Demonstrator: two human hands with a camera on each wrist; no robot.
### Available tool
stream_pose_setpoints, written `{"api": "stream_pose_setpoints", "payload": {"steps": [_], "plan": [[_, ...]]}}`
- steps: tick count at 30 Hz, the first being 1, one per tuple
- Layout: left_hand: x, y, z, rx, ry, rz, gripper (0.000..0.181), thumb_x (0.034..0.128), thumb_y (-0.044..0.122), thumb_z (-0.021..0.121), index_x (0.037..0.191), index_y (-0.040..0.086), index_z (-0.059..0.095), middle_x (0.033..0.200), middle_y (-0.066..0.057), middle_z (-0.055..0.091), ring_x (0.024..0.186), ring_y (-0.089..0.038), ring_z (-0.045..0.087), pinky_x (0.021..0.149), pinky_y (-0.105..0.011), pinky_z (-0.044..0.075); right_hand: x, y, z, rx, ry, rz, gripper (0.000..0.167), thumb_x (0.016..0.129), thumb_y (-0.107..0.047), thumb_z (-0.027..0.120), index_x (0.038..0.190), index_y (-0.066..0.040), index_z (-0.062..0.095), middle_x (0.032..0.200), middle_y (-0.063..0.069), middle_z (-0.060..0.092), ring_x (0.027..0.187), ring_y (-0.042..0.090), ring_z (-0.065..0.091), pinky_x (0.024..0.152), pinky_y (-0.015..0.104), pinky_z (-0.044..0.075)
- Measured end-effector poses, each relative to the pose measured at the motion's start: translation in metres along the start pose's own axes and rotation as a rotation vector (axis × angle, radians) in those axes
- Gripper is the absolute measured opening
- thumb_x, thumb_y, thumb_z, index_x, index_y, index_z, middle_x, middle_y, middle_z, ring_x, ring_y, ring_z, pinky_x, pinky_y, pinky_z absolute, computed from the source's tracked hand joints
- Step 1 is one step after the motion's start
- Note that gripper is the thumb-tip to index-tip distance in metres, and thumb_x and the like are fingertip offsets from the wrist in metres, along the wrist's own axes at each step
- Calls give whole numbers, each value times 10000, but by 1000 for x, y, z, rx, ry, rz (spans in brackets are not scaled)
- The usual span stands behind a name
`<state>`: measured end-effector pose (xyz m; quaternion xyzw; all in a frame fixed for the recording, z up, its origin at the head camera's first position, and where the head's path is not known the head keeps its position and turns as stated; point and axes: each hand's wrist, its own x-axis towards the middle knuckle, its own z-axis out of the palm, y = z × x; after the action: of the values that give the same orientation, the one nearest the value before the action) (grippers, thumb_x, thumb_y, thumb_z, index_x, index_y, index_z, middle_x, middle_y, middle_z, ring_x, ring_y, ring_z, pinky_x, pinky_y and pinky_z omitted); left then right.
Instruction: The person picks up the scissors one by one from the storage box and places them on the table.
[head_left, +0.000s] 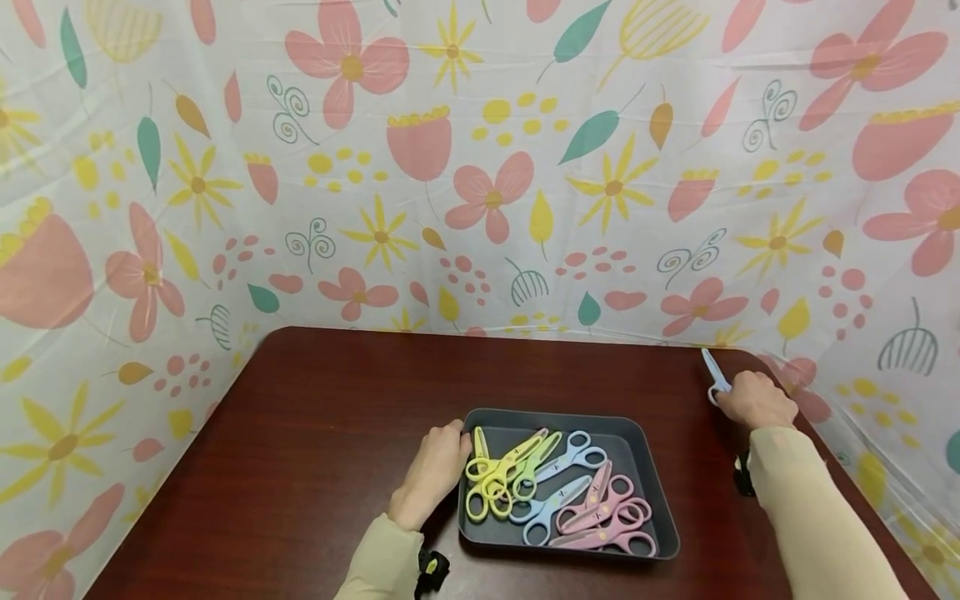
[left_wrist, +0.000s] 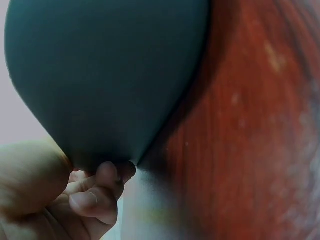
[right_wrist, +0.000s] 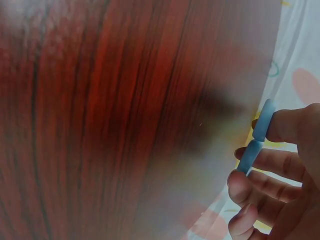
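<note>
A dark grey tray (head_left: 570, 554) lies on the table, with several yellow, green, blue and pink scissors inside. My left hand (head_left: 435, 467) grips its left side near the far corner; in the left wrist view, curled fingers (left_wrist: 102, 195) meet the tray wall (left_wrist: 110, 90). Over the table's far right part, my right hand (head_left: 757, 400) holds light blue scissors (head_left: 715, 371) by the handles, blades pointing away. The right wrist view shows the blue handle loops (right_wrist: 255, 142) edge-on between thumb and fingers. The palm hides part of the handles in the head view.
The dark red-brown wooden table (head_left: 322, 425) has rounded far corners. A white curtain (head_left: 480, 275) with printed flowers hangs behind it and along both sides. Inside the tray, yellow scissors (head_left: 501, 467) lie at the left and pink scissors (head_left: 607, 517) at the right.
</note>
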<state>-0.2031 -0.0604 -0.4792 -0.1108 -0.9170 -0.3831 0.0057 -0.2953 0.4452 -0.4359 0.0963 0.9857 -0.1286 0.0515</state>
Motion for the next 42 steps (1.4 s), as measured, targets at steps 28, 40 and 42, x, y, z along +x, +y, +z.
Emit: {"api": "stream_pose_setpoints", "payload": {"steps": [28, 40, 42], "plan": [[-1, 2, 3, 8, 24, 39, 129, 1006, 80, 490, 969, 14, 594, 543, -3, 377, 399, -96, 307, 395, -245, 268, 8, 16, 7, -17, 8, 136, 645, 871, -396, 660, 1145, 170, 512, 1118, 438, 455, 930, 585, 506, 685, 676, 402], [1, -1, 1, -11, 12, 24, 167, 1012, 91, 479, 1044, -19, 600, 534, -8, 376, 396, -96, 296, 396, -245, 263, 8, 13, 10, 32, 56, 172, 463, 911, -315, 586, 1052, 124, 555, 1012, 440, 515, 821, 563, 558, 622, 632, 425], [1, -1, 0, -11, 16, 27, 162, 1009, 86, 482, 1037, -22, 600, 536, -8, 378, 396, -96, 300, 395, -245, 266, 9, 14, 11, 31, 65, 172, 454, 909, -312, 580, 1049, 120, 561, 1014, 432, 522, 821, 559, 562, 629, 634, 427]]}}
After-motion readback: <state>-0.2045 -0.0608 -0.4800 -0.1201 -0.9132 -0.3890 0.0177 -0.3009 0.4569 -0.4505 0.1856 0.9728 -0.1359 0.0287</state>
